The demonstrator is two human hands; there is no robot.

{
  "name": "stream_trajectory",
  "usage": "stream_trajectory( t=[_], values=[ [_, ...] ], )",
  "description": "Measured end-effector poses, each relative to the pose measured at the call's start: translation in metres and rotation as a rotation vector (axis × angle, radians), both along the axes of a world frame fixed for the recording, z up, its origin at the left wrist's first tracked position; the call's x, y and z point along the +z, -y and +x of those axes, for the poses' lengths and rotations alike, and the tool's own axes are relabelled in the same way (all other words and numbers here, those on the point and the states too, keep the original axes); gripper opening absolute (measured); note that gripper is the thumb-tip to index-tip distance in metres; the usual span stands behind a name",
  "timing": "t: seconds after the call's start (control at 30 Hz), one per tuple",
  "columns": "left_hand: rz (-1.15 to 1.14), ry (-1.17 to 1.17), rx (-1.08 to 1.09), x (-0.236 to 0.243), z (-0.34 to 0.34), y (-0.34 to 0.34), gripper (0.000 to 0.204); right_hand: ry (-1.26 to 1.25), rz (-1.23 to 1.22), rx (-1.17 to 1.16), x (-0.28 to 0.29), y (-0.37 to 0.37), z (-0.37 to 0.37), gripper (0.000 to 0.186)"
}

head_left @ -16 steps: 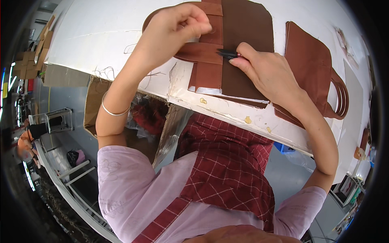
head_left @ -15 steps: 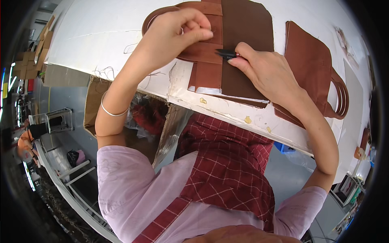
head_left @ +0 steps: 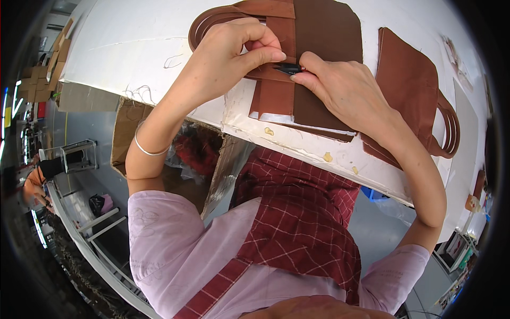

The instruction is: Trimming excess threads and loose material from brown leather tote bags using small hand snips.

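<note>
A white work surface (head_left: 130, 45) fills the upper view, its front edge slanting from upper left down to lower right, close to the person's checked red apron (head_left: 297, 212); its widest open room lies left of the work, with stray threads (head_left: 139, 94) near that edge. Near the front edge, a two-tone brown bag piece (head_left: 326, 32) lies flat, strap loops (head_left: 201, 26) reaching out to its left. Over the straps, the left hand (head_left: 228, 58) has its grip closed in a pinch; whether a thread sits between the fingertips I cannot tell. The right hand (head_left: 348, 93) grips small black snips (head_left: 288, 69), blades pointing left, just beside the left thumb. Below the edge at left, an open cardboard box (head_left: 126, 118) holds dark red material (head_left: 196, 154) and clear plastic (head_left: 186, 174). To the right, just beside the first, lies a second brown bag piece (head_left: 406, 85) with looped handles (head_left: 451, 127), the right forearm crossing its lower part. Small yellowish blobs (head_left: 328, 157) dot the front edge. The left hand hides part of the straps.
</note>
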State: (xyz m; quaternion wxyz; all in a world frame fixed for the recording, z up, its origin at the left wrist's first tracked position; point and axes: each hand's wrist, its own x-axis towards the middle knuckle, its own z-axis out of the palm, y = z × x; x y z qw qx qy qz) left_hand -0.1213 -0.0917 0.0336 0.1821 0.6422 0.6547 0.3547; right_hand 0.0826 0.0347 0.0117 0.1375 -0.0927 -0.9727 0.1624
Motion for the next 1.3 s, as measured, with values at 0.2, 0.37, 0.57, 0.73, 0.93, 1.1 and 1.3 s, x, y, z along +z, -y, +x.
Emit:
stream_trajectory(
  t=[0.2, 0.37, 0.57, 0.73, 0.93, 1.1, 1.3],
  values=[
    [0.029, 0.017, -0.012, -0.006, -0.002, 0.001, 0.016, 0.008, 0.029, 0.008, -0.003, 0.000, -0.002, 0.038],
    [0.083, 0.092, -0.053, -0.006, -0.006, 0.003, 0.014, -0.005, 0.033, 0.007, -0.006, -0.001, 0.000, 0.037],
    [0.197, 1.283, -0.886, 0.020, -0.126, 0.073, 0.017, 0.002, -0.129, 0.024, 0.003, 0.005, 0.001, 0.034],
    [0.219, 0.499, -0.073, 0.018, -0.087, -0.002, 0.022, 0.012, -0.274, 0.037, -0.005, 0.015, 0.003, 0.034],
    [0.319, -0.195, 0.003, 0.010, -0.051, -0.088, 0.032, 0.002, -0.357, 0.095, -0.001, 0.037, 0.006, 0.035],
    [-0.442, -0.344, 0.063, 0.031, -0.021, -0.109, 0.043, 0.144, -0.486, 0.104, 0.014, 0.041, 0.012, 0.036],
    [-0.265, -0.069, 0.016, 0.009, -0.046, -0.101, 0.026, 0.103, -0.258, -0.043, 0.029, 0.001, 0.004, 0.041]
  ],
)
